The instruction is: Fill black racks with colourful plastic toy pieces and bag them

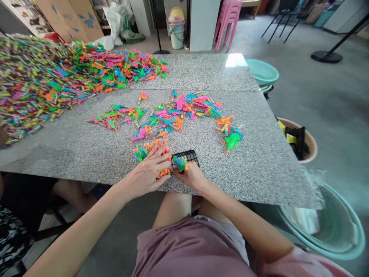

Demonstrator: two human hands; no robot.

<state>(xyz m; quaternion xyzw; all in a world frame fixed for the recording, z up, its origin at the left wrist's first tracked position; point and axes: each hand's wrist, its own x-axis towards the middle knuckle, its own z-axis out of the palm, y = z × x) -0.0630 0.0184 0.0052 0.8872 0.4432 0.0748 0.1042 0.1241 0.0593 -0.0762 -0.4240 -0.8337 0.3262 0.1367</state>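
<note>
A black plastic grid tray (188,156) lies near the front edge of the table, and its left part is filled with orange plastic toy pieces (157,145). My left hand (152,167) rests over these pieces with its fingers spread. At the tray's right side, my right hand (192,175) is closed around small green and blue plastic toys (180,164); its fingertips are partly hidden. Beside my left hand lie more blue-green pieces (140,154). Past the tray, loose toys in pink, blue and orange (170,119) are scattered, with a small green-topped cluster (232,141) to the right.
A large heap of colourful pieces (57,77) covers the table's left and back. Right of the granite table (259,161) stand a teal basin (262,73), a tub with black trays (309,148) and a big green basket (354,231). Another person's legs (72,194) show at left.
</note>
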